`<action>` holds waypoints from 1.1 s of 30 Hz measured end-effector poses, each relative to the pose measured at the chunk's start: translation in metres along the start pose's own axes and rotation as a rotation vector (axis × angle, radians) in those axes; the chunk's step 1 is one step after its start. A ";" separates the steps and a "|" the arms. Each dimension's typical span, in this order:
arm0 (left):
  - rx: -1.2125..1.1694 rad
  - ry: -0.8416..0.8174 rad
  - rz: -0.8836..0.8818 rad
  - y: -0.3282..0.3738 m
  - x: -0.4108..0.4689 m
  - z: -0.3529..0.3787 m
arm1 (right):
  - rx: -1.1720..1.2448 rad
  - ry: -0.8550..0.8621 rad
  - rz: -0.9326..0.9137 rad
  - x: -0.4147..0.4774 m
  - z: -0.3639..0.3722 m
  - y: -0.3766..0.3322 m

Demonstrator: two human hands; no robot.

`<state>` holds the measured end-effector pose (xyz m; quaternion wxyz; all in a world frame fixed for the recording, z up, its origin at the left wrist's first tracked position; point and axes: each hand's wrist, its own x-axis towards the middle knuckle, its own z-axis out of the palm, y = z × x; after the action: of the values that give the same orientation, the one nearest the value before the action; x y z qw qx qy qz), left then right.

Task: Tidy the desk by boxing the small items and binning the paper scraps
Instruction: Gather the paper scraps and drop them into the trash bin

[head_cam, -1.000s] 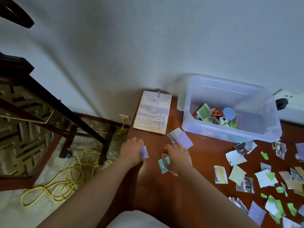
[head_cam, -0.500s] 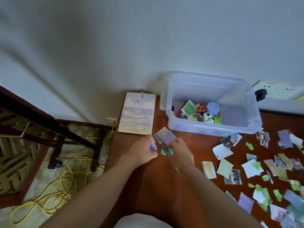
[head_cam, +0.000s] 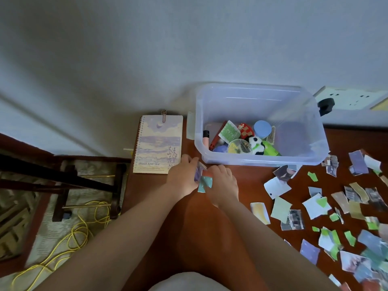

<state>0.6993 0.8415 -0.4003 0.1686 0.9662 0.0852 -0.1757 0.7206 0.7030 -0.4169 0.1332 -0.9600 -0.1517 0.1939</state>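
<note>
Reaching forward side by side over the wooden desk (head_cam: 189,238), both forearms converge near the left corner of the clear plastic box (head_cam: 262,161). Left hand (head_cam: 181,177): fingers curled, pinching a purple scrap (head_cam: 198,172). Right hand (head_cam: 223,184): fingers bent downward, gripping a teal scrap (head_cam: 205,183) touching the purple one. The box holds small items, including a panda toy (head_cam: 257,144). Torn paper scraps (head_cam: 280,208) lie scattered over the desk's right side.
</note>
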 end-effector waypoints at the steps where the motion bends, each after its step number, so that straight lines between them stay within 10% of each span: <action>1: -0.004 0.000 0.000 0.001 0.001 0.001 | 0.022 -0.011 0.026 0.002 0.000 -0.001; 33: -0.208 -0.186 0.106 0.142 -0.044 0.050 | 0.414 0.065 0.485 -0.115 -0.046 0.145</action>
<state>0.6753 0.6867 -0.3862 0.2838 0.9262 0.0358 -0.2455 0.6732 0.5211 -0.3833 0.2802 -0.9264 0.1285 0.2162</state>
